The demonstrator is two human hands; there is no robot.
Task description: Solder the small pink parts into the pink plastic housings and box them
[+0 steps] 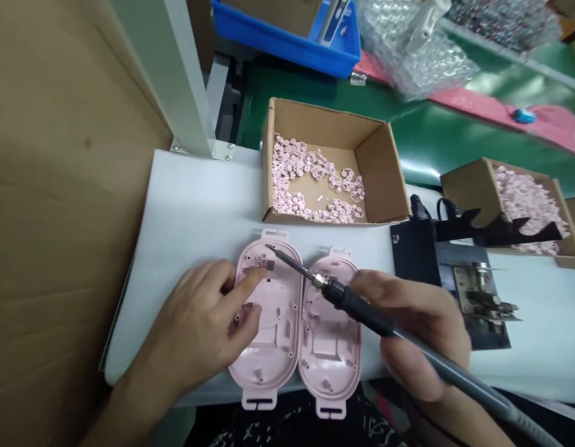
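Two pink oval plastic shells lie side by side, insides up, on the white bench. My left hand [199,335] rests on the left shell [269,316], its index finger pressing a small part near the shell's top end. My right hand [418,329] grips a soldering iron [357,307] like a pen. The iron's thin metal tip reaches over the left shell and meets the small part by my fingertip. The right shell [331,347] lies partly under the iron's black handle.
An open cardboard box [380,167] with several small pink parts stands behind the shells. A black soldering-iron stand [455,261] sits to the right, with a second box of pink parts [525,198] behind it. A brown cardboard wall [59,186] fills the left; a blue bin [287,37] is at the back.
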